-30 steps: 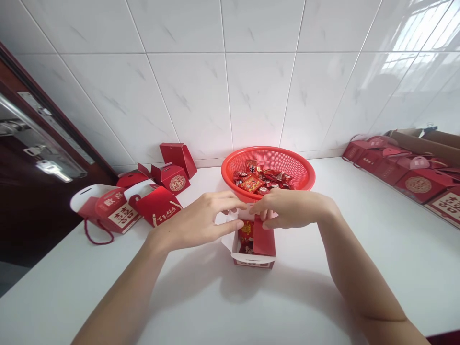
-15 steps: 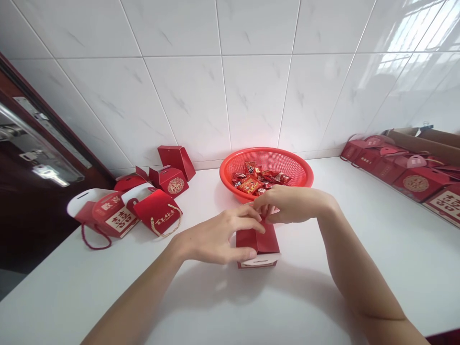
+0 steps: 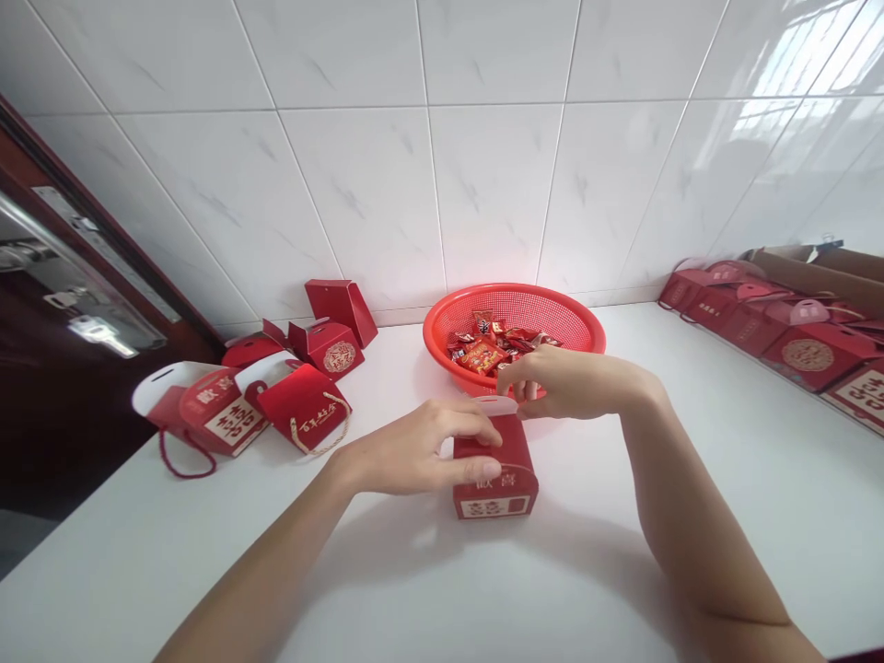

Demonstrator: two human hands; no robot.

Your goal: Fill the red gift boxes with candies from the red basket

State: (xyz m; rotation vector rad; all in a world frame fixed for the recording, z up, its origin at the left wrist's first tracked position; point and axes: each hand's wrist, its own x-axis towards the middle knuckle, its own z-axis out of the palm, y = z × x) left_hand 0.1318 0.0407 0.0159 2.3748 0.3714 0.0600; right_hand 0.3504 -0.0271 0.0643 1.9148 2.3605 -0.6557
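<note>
A red cardboard candy box [image 3: 515, 451] with gold lettering stands on the white table in front of me. My left hand [image 3: 435, 447] holds it from the left, fingers over the top and thumb against the near end flap. At the far end, my right hand [image 3: 552, 382] has its fingers bent around a raised flap with a white inner face [image 3: 494, 402]; the exact fingertip contact is partly hidden. Just behind stands a red plastic basket [image 3: 587, 333] with several wrapped candies [image 3: 482, 356] in it.
Several red candy boxes, one with a rope handle [image 3: 304, 412], stand at the left, near a dark door [image 3: 41, 368] with keys. A row of red boxes [image 3: 805, 354] and a brown carton [image 3: 821, 276] line the right side. A tiled wall [image 3: 345, 203] rises behind.
The near end flap now lies down over the box front, showing its printed characters. My right hand has shifted slightly up and right, and the far flap shows more.
</note>
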